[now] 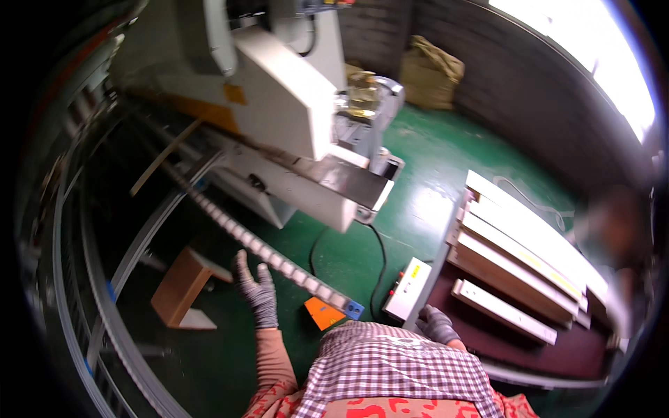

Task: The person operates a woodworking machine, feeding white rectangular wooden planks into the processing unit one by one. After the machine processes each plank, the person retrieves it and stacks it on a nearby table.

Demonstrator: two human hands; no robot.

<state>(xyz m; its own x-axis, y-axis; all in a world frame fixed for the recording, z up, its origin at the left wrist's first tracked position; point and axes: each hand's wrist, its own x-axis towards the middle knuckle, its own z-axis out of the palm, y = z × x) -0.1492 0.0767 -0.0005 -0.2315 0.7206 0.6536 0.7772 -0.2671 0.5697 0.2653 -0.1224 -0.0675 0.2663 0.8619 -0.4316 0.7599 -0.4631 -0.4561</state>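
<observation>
The left hand (256, 289) is spread out, free, near the roller bar (279, 263). The right hand (437, 326) is by the desk (481, 334); I can't tell its grip.

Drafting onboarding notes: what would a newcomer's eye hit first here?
The big white machine fills the upper left-centre. A pale roller rail slants below it, passing just right of the gloved left hand. Long white-topped boards lie on a dark red table at right, near the gloved right hand.
</observation>
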